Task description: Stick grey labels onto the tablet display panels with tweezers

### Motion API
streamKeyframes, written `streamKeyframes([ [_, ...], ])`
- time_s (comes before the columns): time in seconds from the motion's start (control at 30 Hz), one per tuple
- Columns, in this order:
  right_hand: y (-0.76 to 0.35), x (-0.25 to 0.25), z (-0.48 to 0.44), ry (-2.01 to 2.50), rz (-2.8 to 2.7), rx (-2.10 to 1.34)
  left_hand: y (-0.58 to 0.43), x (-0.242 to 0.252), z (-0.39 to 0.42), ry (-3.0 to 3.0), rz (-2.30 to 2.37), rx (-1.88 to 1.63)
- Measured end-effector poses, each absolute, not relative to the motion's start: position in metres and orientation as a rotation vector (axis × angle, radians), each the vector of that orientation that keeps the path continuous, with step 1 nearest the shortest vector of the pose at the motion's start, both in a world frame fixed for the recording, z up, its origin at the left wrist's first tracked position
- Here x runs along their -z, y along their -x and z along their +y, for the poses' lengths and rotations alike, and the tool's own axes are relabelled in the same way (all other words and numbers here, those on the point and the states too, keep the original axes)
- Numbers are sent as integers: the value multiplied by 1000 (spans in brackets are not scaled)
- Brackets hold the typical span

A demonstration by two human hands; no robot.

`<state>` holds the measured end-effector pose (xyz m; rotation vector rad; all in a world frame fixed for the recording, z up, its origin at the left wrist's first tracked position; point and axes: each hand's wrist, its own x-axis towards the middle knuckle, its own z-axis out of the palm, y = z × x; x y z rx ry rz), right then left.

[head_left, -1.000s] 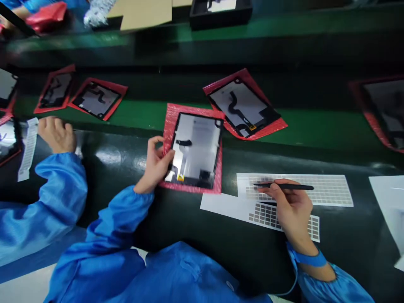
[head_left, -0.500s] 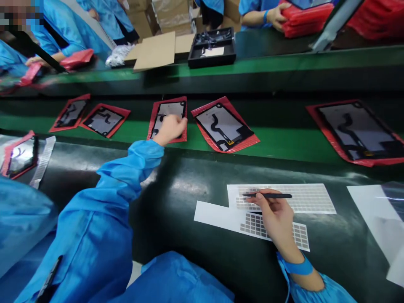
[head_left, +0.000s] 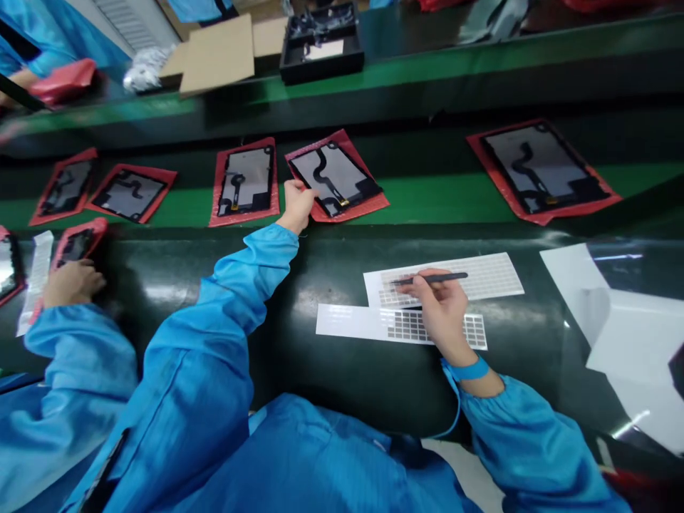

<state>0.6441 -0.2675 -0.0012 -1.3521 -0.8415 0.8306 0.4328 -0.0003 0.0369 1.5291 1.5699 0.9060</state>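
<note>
My left hand [head_left: 298, 205] is closed at the lower left edge of a red bubble-wrap bag [head_left: 368, 207], its fingers seeming to pinch that edge. On the bag lies a tablet-like display panel [head_left: 348, 169] with a grey back and a black ribbon cable. To its left, a similar panel [head_left: 246, 174] rests on another red bag. Black tweezers [head_left: 449, 277] are held in my right hand [head_left: 442, 306], their tips over a white sheet of small stickers [head_left: 494, 274]. A second sheet with darker grey squares [head_left: 353, 320] lies partly under the hand.
More panels on red bags lie along the green belt, including one at the right [head_left: 539, 164]. A co-worker's hand [head_left: 75, 283] touches another red-bagged panel at left. White papers [head_left: 635, 335] lie at right. A black tray [head_left: 320, 60] and cardboard [head_left: 219, 57] stand on the far ledge.
My left hand has moved right, from over one panel to the edge of the neighbouring bag. The right hand keeps the tweezers over the sheet. A co-worker's hand has appeared at left. The view has shifted.
</note>
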Motion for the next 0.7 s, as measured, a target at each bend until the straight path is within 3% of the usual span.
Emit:
streamKeyframes([
  [0.23, -644, 5, -264, 1312, -866, -816, -376, -66, -84, -1343, 1309, -1104],
  [0.47, -638, 5, -258, 1277, -932, -816, -305, -59, -245, -1278, 1296, -808],
  [0.7, -633, -3, -258, 1289, -1041, -757, -291, -37, -260, -1530, 1464, -671],
])
